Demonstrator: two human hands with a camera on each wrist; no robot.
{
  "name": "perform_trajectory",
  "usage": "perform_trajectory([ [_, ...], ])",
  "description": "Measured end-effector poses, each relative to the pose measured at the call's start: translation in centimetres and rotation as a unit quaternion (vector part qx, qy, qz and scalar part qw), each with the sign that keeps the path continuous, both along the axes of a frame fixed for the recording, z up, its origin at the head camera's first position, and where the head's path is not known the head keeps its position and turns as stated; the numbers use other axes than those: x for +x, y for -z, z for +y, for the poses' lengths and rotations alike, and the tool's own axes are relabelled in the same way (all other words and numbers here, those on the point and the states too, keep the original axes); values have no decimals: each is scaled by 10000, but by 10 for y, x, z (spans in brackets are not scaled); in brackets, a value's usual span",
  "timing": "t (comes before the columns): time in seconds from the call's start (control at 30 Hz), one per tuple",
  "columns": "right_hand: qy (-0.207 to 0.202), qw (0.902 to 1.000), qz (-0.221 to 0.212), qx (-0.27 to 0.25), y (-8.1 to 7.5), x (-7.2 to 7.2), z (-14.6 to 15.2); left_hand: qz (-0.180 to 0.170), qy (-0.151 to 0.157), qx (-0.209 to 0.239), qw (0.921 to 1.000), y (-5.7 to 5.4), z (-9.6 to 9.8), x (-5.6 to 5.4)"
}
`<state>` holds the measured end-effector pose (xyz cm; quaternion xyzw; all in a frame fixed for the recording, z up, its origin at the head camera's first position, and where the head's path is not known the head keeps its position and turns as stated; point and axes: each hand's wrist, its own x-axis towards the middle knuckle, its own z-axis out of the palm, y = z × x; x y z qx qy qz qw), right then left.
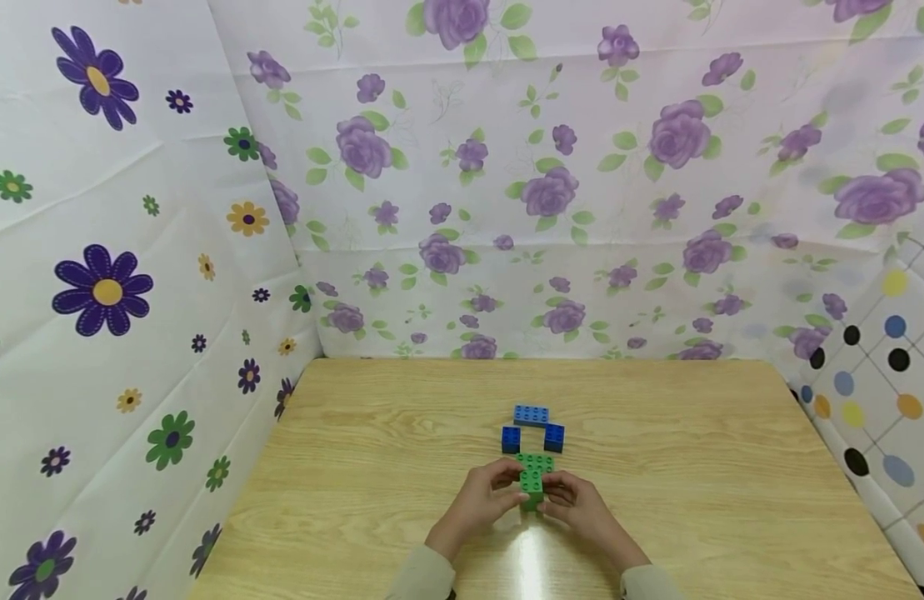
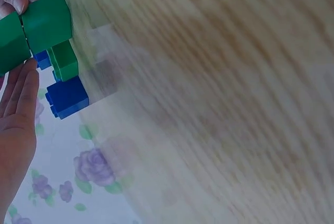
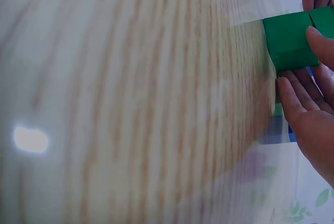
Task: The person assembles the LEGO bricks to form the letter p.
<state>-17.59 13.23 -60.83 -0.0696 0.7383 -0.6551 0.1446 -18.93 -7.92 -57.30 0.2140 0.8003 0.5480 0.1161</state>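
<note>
Both hands hold a stack of two green building bricks [image 1: 531, 483] at the near side of the group. My left hand [image 1: 482, 496] grips its left side, and my right hand [image 1: 577, 504] grips the right. A thin dark seam runs between the upper and lower brick, seen in the left wrist view on the lower green brick [image 2: 48, 20]. Just behind the stack is another green brick [image 1: 535, 460], partly covered by it. Fingers hide parts of the stack's sides.
Beyond the green bricks lie two small dark blue bricks [image 1: 511, 440], left and right, and a longer lighter blue brick [image 1: 531, 415] farther back. The wooden table [image 1: 387, 417] ends at a flowered cloth [image 1: 447, 250] behind and patterned cloths on both sides.
</note>
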Motion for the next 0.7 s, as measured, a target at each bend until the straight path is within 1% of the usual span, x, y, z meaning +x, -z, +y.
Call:
perform_trajectory([
  [0.23,59,10000,18,66,3,-2,0,189,68,-222,9996,0,1,-2],
  [0.4,6,9999,79,120,3,-2,-1,132,54,-228,9996,0,1,-1],
  [0.47,5,9999,85,144,3,-2,-2,158,52,-274,9995,0,1,-1],
  [0.6,35,9998,76,186,3,-1,-3,365,67,-535,9979,-2,3,0],
  [0.7,69,9997,87,208,4,-2,-3,596,76,-763,9953,-3,5,1],
])
